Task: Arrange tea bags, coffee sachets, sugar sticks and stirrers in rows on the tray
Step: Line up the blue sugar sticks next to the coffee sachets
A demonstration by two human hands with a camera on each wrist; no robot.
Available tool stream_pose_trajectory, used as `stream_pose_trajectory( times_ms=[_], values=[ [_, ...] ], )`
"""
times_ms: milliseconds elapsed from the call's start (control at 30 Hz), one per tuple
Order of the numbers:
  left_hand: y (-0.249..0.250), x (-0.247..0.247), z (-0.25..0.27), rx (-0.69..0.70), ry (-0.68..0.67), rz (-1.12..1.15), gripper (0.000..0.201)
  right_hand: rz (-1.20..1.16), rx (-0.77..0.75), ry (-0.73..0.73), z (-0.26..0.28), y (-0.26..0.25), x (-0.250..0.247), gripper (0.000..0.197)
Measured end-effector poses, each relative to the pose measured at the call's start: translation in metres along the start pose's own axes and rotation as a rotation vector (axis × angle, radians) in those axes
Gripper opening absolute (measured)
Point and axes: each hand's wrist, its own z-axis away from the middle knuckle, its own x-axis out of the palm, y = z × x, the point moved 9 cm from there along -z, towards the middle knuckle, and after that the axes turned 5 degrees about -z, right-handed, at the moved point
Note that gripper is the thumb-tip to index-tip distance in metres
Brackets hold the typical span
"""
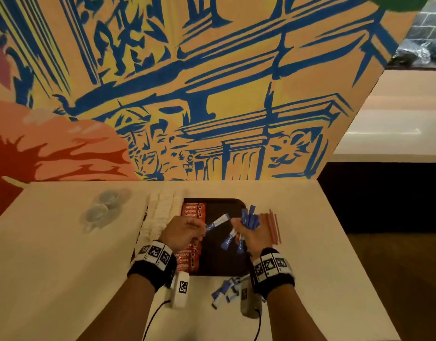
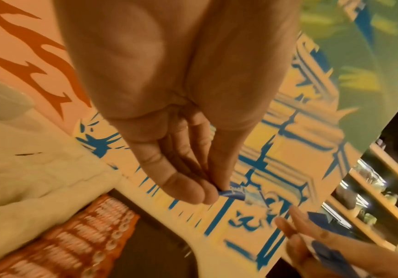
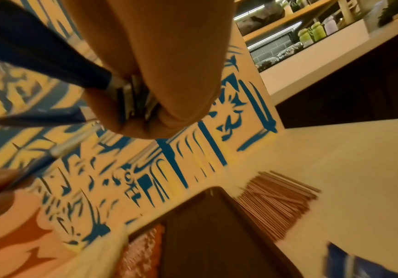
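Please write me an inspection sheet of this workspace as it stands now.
Surface: pale table against a painted wall.
Job's things: dark tray with a row of red coffee sachets along its left side; white tea bags left of the tray; stirrers right of it; loose sugar sticks on the table by its near edge.
Clutter: two cups at far left.
Grippers: left hand pinches one sugar stick; right hand holds a bundle of sugar sticks.
Cables: black leads run from the wrist units.
Surroundings: counter at right.
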Motion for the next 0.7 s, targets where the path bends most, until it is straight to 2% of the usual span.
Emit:
stream_pose_trajectory(
  times_ms=[33,100,233,333,467,567,700],
  values=[
    [-0.016,-0.001,-0.007,-0.031,0.007,-0.063,0.023,0.033,0.040,0.026,-0.004,0.012,-0.008,0.029],
    [-0.049,0.001,-0.020,-0.095,0.004,-0.229,0.026,0.105,0.113,0.080,-0.009,0.033,-0.024,0.016],
    [-0.094,0.032,-0.035,-0.163,-0.104,-0.490,0.014,0.234,0.256,0.183,-0.017,0.067,-0.043,0.031],
    [-0.123,0.051,-0.048,-0.240,-0.163,-0.562,0.025,0.297,0.357,0.243,-0.021,0.084,-0.051,0.029],
    [-0.144,0.064,-0.056,-0.256,-0.189,-0.620,0.012,0.400,0.437,0.274,-0.027,0.098,-0.055,0.036],
    [-0.152,0.068,-0.059,-0.253,-0.179,-0.645,0.016,0.434,0.470,0.271,-0.032,0.109,-0.054,0.048],
    [-0.147,0.071,-0.065,-0.204,-0.162,-0.705,0.010,0.424,0.514,0.255,-0.033,0.118,-0.049,0.043]
  ],
)
